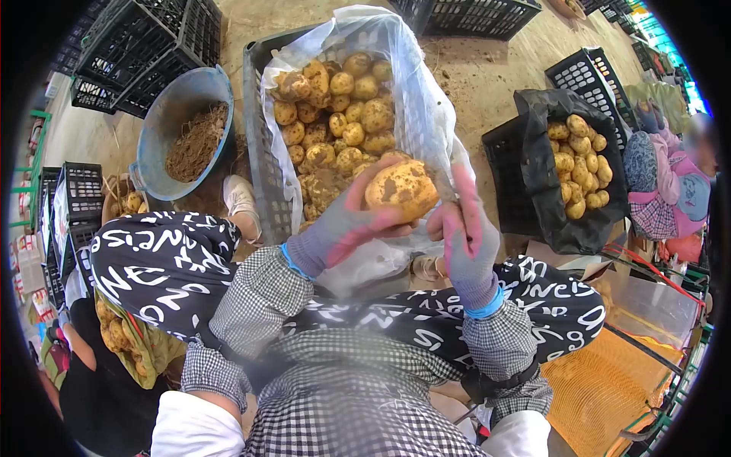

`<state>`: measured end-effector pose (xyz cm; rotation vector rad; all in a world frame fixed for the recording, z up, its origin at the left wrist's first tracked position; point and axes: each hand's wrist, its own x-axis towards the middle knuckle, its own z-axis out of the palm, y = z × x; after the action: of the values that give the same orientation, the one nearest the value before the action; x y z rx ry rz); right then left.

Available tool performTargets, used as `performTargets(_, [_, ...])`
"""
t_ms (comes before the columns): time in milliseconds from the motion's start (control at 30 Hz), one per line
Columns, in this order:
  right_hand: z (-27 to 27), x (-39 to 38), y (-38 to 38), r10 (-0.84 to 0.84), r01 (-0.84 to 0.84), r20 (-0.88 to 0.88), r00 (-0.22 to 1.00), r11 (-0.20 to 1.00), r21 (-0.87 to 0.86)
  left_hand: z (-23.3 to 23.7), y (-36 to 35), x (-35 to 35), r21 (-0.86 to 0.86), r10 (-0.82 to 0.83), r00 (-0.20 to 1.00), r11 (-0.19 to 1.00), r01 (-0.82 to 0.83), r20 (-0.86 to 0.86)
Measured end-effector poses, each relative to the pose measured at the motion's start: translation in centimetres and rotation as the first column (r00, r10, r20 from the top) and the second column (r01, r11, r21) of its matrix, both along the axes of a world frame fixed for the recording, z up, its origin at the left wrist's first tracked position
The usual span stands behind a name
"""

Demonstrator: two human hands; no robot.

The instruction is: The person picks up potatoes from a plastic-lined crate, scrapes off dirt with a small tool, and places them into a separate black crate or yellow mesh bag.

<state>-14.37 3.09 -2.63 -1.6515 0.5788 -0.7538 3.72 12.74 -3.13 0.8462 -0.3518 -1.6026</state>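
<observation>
A large, dirt-patched potato (402, 189) rests in my left hand (339, 228), whose gloved fingers curl round it from the left and below. Just to its right is my right hand (466, 240), in a matching grey and pink glove, with the index finger stretched forward and the thumb and other fingers closed together. A thin, greyish thing shows by those fingertips, close to the potato; I cannot tell what it is. Beyond both hands stands a black crate (255, 137) lined with clear plastic (415, 84), holding many soil-covered potatoes (343, 114).
A blue tub (164, 126) of loose soil (196, 145) stands at left, near stacked black crates (141, 46). At right, cleaner potatoes (582, 167) fill a crate with a black liner (541, 183). Another person (670, 175) sits beyond it. Orange mesh (601, 388) lies at lower right.
</observation>
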Motion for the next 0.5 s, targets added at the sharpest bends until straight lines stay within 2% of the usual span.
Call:
performTargets(33, [0.2, 0.1, 0.2, 0.036, -0.036, -0.006, 0.999, 0.999, 0.007, -0.1, 0.0, -0.1, 0.005, 0.006, 1.000, 1.000, -0.006, -0.002])
performTargets(67, [-0.1, 0.0, 0.1, 0.084, -0.086, -0.034, 0.996, 0.993, -0.079, -0.1, -0.1, -0.3, 0.009, 0.012, 1.000, 1.000, -0.012, -0.004])
performTargets(167, [-0.8, 0.6, 0.1, 0.124, -0.172, -0.136, 0.983, 0.883, -0.437, -0.2, -0.1, -0.5, 0.025, 0.025, 1.000, 0.999, -0.024, -0.011])
performTargets(233, [0.0, 0.4, 0.6, 0.085, -0.183, -0.241, 0.967, 0.887, -0.423, -0.4, 0.0, -0.5, 0.029, 0.028, 0.999, 0.999, -0.028, 0.029])
performTargets(267, [0.2, 0.3, 0.7, 0.017, -0.068, -0.210, 0.978, 0.970, -0.235, -0.8, -0.1, -0.5, 0.021, 0.027, 0.997, 0.999, -0.028, 0.071])
performTargets(333, [0.0, 0.0, 0.6, 0.037, -0.083, -0.210, 0.977, 0.973, -0.214, -1.0, -0.2, -0.5, 0.017, 0.029, 0.984, 0.999, -0.033, 0.176])
performTargets(433, [0.5, 0.5, 0.5, 0.033, -0.111, -0.224, 0.974, 0.931, -0.349, -1.0, -0.3, -0.4, 0.016, 0.034, 0.938, 0.999, -0.043, 0.346])
performTargets(467, [0.1, 0.6, 0.3, 0.028, -0.093, -0.197, 0.980, 0.940, -0.329, -1.3, -0.2, -0.4, 0.011, 0.037, 0.921, 0.999, -0.044, 0.389])
performTargets(500, [0.3, 0.3, 0.3, 0.014, -0.058, -0.235, 0.972, 0.982, -0.181, -1.6, 0.0, -0.3, 0.008, 0.035, 0.902, 0.999, -0.043, 0.430])
